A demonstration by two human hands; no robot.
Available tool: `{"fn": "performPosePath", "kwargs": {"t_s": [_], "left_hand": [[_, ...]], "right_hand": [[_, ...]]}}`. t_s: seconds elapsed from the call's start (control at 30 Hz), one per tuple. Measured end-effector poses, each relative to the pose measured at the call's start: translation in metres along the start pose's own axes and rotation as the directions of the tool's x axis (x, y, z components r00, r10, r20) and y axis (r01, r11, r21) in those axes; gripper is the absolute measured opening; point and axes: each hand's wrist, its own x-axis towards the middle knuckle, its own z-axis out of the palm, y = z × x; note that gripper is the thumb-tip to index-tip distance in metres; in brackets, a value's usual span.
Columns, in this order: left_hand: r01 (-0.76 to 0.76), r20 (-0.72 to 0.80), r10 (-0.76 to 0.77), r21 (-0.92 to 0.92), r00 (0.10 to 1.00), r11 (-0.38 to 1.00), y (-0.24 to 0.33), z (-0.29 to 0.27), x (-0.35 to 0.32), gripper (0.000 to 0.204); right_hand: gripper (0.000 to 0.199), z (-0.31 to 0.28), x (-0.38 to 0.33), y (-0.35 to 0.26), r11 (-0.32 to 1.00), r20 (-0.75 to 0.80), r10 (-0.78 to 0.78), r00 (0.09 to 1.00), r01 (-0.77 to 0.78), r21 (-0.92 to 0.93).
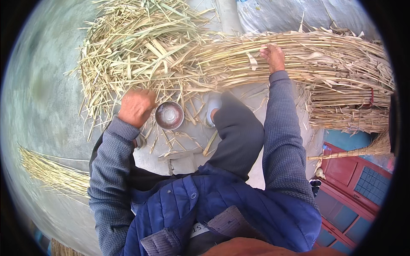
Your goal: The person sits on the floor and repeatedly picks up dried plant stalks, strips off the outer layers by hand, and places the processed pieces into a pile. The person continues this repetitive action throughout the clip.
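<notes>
My left hand (137,106) is curled closed at the near edge of a loose heap of cut straw and dry leaves (136,47); its fingertips and whatever they hold are hidden. Just right of it a round metal bowl (169,115), worn and reddish-brown inside, stands on the ground. My right hand (274,58) reaches over a long bundle of dry reed stalks (324,57), fingers bent together against the stalks. I cannot make out what is between them. A pale, dry leaf (252,62) sticks out beside its fingertips.
More reed bundles (341,109) lie stacked at the right. A thin bundle of straw (53,173) rests at the left. Behind the reeds is a grey-white sheet (303,15). A broom (363,150) and a red door with glass panes (354,179) are at the lower right.
</notes>
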Motion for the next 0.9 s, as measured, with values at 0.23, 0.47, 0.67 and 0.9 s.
{"fn": "performPosePath", "kwargs": {"t_s": [0.23, 0.47, 0.67, 0.9], "left_hand": [[0.065, -0.199, -0.079, -0.077, 0.977, 0.995, -0.037, -0.022, 0.003, 0.032], [0.038, -0.302, -0.124, -0.275, 0.945, 0.961, -0.048, -0.045, 0.001, 0.043], [0.131, 0.046, -0.174, -0.848, 0.984, 0.513, -0.067, -0.042, 0.0, 0.035], [0.159, 0.133, -0.137, -0.966, 0.982, 0.203, -0.074, -0.023, 0.009, 0.021]], "right_hand": [[0.032, 0.079, -0.09, -0.065, 0.994, 0.235, -0.086, 0.968, 0.1, -0.05], [0.023, 0.182, -0.178, -0.09, 0.958, 0.449, -0.279, 0.849, 0.215, 0.19], [0.023, 0.201, -0.195, -0.086, 0.895, 0.432, -0.429, 0.793, 0.31, 0.321], [0.033, 0.192, -0.197, -0.09, 0.97, 0.373, -0.233, 0.898, 0.242, 0.023]]}}
